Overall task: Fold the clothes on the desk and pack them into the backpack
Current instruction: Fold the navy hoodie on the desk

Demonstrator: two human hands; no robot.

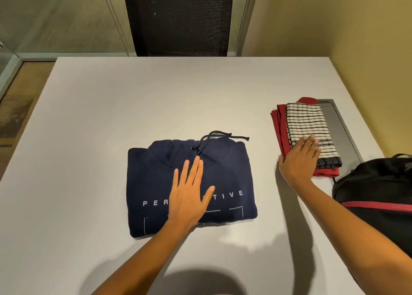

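Left hand (189, 196) on one hoodie (225, 170), right hand (298, 161) on two cloths (305, 123)

Beyond the left hand (189, 192) a black mesh chair back (180, 18) stands behind the white desk (111, 116), with a yellow wall (367, 38) beyond the right hand (298, 158).

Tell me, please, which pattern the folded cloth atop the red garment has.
The folded cloth is white with dark grid stripes; head view.

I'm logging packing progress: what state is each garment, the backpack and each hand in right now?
Navy hoodie: folded, lying flat.
Red garment: folded, bottom of its pile.
Striped garment: folded, on top of it.
Backpack: open or zipped, cannot tell.
Left hand: flat on the hoodie.
Right hand: flat on both stacked garments.
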